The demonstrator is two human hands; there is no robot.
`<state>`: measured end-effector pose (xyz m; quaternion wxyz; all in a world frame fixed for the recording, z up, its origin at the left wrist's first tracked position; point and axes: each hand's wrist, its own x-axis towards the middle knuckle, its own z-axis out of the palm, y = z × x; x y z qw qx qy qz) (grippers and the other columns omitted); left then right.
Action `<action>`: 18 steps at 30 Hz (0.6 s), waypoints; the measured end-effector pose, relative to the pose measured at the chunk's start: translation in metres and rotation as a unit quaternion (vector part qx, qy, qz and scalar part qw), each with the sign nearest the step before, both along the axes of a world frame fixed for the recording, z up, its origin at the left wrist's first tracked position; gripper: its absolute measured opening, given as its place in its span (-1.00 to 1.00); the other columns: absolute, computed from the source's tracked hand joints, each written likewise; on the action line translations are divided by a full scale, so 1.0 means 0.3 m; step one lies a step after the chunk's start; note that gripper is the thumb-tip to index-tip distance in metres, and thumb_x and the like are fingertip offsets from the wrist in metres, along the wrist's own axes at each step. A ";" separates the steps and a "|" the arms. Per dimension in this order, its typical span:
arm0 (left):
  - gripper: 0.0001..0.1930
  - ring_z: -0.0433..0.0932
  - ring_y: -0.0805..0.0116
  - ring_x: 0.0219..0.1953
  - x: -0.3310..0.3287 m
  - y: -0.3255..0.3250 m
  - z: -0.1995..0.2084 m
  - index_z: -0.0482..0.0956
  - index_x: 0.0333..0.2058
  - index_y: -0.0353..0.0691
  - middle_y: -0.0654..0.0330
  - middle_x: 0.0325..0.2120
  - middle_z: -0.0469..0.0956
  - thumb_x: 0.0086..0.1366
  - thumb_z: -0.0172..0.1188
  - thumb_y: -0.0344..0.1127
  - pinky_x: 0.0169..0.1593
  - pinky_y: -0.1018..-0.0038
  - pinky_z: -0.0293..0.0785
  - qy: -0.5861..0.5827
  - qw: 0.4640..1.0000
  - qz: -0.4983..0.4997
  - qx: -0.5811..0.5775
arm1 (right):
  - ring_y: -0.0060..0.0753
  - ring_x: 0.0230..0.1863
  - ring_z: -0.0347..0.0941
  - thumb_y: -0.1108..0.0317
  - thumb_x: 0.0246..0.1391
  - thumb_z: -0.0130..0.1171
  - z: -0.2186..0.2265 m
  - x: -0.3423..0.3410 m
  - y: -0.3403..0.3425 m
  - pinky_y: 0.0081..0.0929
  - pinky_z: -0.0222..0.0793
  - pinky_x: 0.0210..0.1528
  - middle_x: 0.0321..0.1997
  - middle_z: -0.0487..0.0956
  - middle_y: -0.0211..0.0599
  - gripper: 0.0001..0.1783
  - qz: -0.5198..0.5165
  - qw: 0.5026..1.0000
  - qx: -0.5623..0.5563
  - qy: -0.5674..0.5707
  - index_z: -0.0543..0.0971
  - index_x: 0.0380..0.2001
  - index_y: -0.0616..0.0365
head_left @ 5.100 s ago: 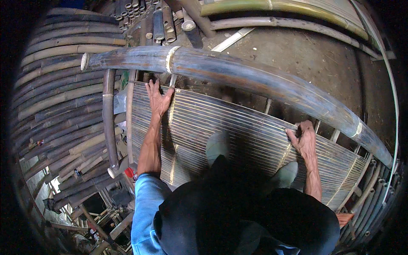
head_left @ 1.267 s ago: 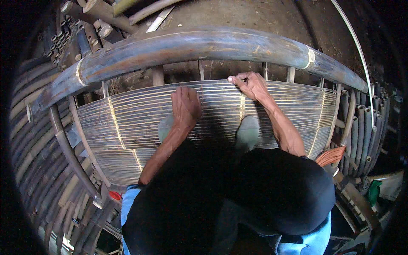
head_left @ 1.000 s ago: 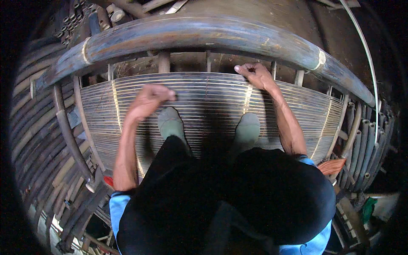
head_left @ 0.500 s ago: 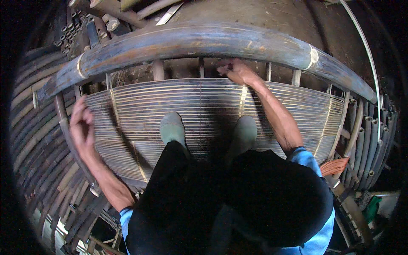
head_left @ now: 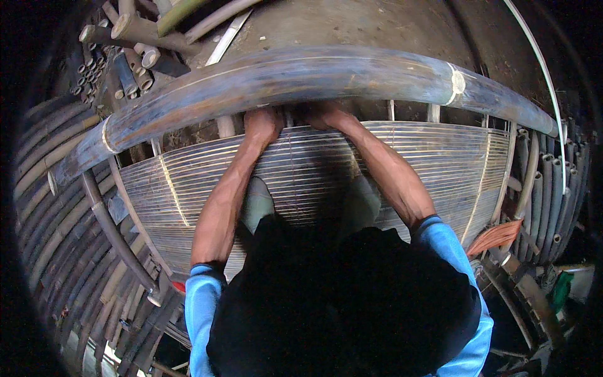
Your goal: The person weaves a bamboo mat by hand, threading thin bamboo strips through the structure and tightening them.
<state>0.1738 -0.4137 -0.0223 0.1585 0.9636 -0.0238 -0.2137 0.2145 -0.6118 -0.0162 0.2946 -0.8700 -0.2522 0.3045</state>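
Observation:
My left hand is curled at the far edge of a slatted bamboo panel, just under a thick bamboo pole. Beside it, my right hand is bent inward at the same edge. The pole and shadow cover most fingertips, so what the hands grip cannot be made out. A short upright post stands between them. Thin, closely spaced strips make up the panel, crossed by pale bands. My feet in grey-green footwear rest on it.
Bamboo poles are stacked along the left, with cut pieces at the far left. More poles lie on the right, near an orange bundle of strips. A long pale strip curves down at the far right.
My left hand has moved from the panel's left edge to its far middle, beside the right hand. My right hand has shifted slightly left. The left end of the view now shows more of the panel.

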 end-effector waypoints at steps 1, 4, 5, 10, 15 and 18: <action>-0.58 0.56 -0.25 -0.06 0.004 0.018 0.012 0.60 -0.07 -0.35 -0.19 -0.12 0.61 0.17 0.23 -0.17 0.06 0.03 0.49 0.034 0.999 0.000 0.011 | 0.02 0.34 0.34 0.14 0.26 0.03 0.020 0.001 -0.012 -0.09 0.22 0.37 0.32 0.45 -0.03 -0.51 -0.012 1.000 0.022 0.017 0.52 0.20 0.04; -0.52 0.51 -0.24 0.07 0.002 0.085 0.101 0.59 -0.01 -0.37 -0.25 -0.01 0.57 0.04 0.25 -0.34 0.17 0.05 0.44 -0.104 0.994 -0.016 -0.026 | -0.04 0.28 0.41 0.15 0.25 0.05 0.071 -0.031 -0.083 -0.17 0.26 0.33 0.24 0.51 -0.05 -0.53 -0.050 0.993 0.081 0.069 0.55 0.15 0.10; -0.52 0.50 -0.25 0.09 0.006 0.114 0.146 0.58 -0.01 -0.38 -0.26 -0.01 0.56 0.05 0.25 -0.35 0.19 0.06 0.42 -0.022 0.999 -0.035 -0.019 | -0.06 0.19 0.50 0.18 0.26 0.07 0.086 -0.046 -0.115 -0.26 0.33 0.26 0.12 0.61 0.01 -0.56 -0.070 0.984 0.137 0.094 0.58 0.08 0.21; -0.58 0.58 0.26 -0.53 0.004 0.146 0.344 0.55 0.05 -0.31 0.04 -0.26 0.69 0.21 0.31 -0.34 -0.39 0.31 0.52 0.226 0.947 0.148 -0.176 | -0.30 -0.05 0.58 0.29 0.25 0.13 0.163 -0.089 -0.236 -0.42 0.43 0.08 -0.10 0.67 -0.21 -0.71 -0.171 0.906 0.306 0.237 0.64 -0.07 0.24; -0.77 0.31 0.59 -0.72 -0.062 0.130 0.439 0.57 -0.09 -0.31 0.00 -0.28 0.68 0.30 0.18 -0.38 -0.72 0.62 0.15 0.190 0.807 0.306 -0.468 | -0.57 -0.23 0.47 0.37 0.25 0.16 0.301 -0.131 -0.264 -0.51 0.44 -0.10 -0.28 0.62 -0.44 -0.81 -0.227 0.875 0.334 0.267 0.64 -0.23 0.29; -0.74 0.27 0.62 -0.73 -0.108 0.079 0.445 0.45 -0.01 -0.29 -0.17 -0.19 0.64 0.33 0.05 -0.51 -0.75 0.66 0.09 0.180 0.628 0.370 -0.660 | -0.50 -0.22 0.55 0.34 0.24 0.19 0.373 -0.162 -0.217 -0.51 0.43 -0.08 -0.28 0.65 -0.34 -0.81 -0.156 0.943 0.269 0.119 0.66 -0.21 0.23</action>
